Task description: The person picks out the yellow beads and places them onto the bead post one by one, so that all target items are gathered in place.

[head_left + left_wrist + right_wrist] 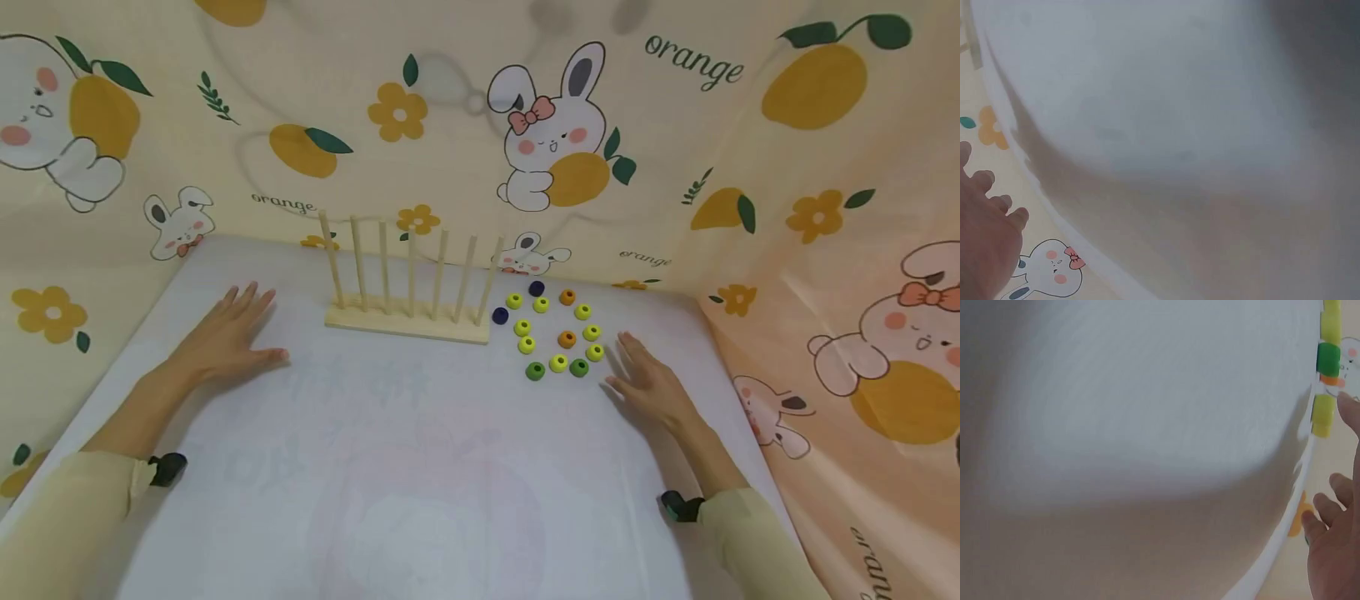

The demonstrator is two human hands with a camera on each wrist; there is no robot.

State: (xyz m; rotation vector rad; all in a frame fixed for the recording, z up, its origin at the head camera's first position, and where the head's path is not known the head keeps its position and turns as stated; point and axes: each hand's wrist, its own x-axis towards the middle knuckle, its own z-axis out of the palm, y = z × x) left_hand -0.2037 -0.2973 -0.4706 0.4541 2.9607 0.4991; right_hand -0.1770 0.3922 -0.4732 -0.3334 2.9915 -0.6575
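My left hand [228,337], fingers spread and holding nothing, is over the white table to the left of a wooden peg rack [405,323]. The rack has a flat base and several upright pegs with no beads on them. To its right lie several loose beads: yellow beads [558,363], green beads [535,372], orange beads [567,339] and dark blue beads [500,316]. Just right of these beads is my right hand [651,385], its fingers extended and nothing held. In the right wrist view, a green bead [1329,359] appears beyond the thumb.
A white sheet covers the table [420,492]. Cloth walls [450,167] printed with rabbits and oranges rise at the back and both sides. Dark straps with small devices [681,506] sit at both wrists.
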